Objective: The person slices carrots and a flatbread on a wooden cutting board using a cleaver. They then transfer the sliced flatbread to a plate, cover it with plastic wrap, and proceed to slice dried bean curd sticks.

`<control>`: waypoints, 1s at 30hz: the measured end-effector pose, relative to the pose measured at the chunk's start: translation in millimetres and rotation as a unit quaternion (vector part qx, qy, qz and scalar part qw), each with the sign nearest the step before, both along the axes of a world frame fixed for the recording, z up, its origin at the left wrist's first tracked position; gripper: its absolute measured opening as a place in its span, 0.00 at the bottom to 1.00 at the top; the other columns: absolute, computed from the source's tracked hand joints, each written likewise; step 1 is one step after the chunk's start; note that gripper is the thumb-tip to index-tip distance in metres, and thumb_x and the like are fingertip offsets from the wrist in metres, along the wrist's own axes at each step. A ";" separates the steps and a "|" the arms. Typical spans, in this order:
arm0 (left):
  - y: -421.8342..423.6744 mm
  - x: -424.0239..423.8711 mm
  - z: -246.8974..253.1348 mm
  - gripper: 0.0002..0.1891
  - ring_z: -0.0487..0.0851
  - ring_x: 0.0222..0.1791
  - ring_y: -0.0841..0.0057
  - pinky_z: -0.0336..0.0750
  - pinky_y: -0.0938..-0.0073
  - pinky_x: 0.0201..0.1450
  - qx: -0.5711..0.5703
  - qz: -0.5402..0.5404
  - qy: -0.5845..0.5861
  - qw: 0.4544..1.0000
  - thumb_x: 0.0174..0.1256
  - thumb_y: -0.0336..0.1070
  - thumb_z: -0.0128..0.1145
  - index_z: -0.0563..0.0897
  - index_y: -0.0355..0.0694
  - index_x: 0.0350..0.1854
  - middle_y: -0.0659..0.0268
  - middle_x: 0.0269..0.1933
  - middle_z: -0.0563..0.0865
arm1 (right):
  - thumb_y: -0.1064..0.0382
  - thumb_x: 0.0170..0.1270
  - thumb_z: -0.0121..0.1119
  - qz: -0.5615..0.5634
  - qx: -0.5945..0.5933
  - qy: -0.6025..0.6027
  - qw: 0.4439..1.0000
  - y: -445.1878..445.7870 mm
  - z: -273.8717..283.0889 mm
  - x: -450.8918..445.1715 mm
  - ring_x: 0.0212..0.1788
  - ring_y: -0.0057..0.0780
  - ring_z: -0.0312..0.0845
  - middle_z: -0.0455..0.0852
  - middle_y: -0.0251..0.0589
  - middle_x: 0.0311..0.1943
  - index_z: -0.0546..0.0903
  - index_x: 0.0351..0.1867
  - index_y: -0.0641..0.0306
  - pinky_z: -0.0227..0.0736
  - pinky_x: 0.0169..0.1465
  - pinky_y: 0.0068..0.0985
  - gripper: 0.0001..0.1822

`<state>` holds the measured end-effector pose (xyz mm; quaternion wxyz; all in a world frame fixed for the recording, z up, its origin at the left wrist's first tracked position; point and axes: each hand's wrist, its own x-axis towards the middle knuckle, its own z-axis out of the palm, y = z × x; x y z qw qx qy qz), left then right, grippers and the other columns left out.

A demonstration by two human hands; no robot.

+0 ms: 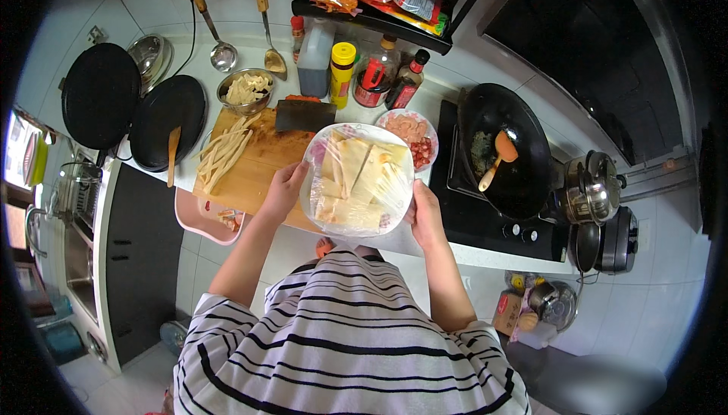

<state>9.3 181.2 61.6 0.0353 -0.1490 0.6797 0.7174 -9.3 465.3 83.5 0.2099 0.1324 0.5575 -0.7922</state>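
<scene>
Between my left hand [284, 190] and my right hand [425, 210] I hold a white plate [357, 232] by its two sides. Pale flat pieces of food [347, 173], cut with straight edges, lie on it under clear plastic wrap. Behind the plate is a wooden cutting board [239, 159], bearing long pale strips [226, 150] and a dark cleaver [305, 115]. A plate of sliced raw meat and chopped red pieces [408, 130] sits partly behind the held plate. A steel bowl [244, 106] of cut pale pieces touches the board's back edge.
At the right, a black wok [515, 187] with an orange spatula [505, 150] sits on the stove [466, 218]. Sauce bottles [405, 82] line the back under a black rack [369, 14]. Black round pans [170, 119] stand left; a pink bin [210, 224] hangs below the counter edge.
</scene>
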 end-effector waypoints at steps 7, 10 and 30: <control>-7.6 6.5 -3.8 0.20 0.77 0.41 0.84 0.70 0.82 0.46 0.044 -0.016 0.003 0.999 0.72 0.43 0.47 0.79 0.28 0.48 0.67 0.41 0.83 | 0.56 0.71 0.42 0.011 -0.333 -0.103 0.937 20.4 -13.1 -13.5 0.56 0.35 0.75 0.78 0.46 0.55 0.67 0.60 0.68 0.69 0.58 0.28 0.22; -5.2 7.7 1.3 0.19 0.75 0.39 0.85 0.69 0.83 0.44 0.065 -0.007 0.000 0.998 0.73 0.42 0.46 0.79 0.27 0.47 0.69 0.39 0.83 | 0.55 0.71 0.43 -0.019 -0.282 -0.095 0.955 11.3 -18.6 -11.3 0.55 0.32 0.74 0.78 0.45 0.54 0.68 0.59 0.67 0.68 0.59 0.27 0.22; 9.5 37.0 -0.5 0.28 0.61 0.24 0.87 0.56 0.82 0.25 0.082 0.097 -0.094 0.987 0.69 0.59 0.44 0.80 0.36 0.49 0.77 0.27 0.71 | 0.59 0.70 0.47 0.047 -0.094 -0.044 0.994 -20.0 0.1 36.8 0.55 0.28 0.75 0.74 0.42 0.56 0.61 0.64 0.65 0.75 0.54 0.27 0.24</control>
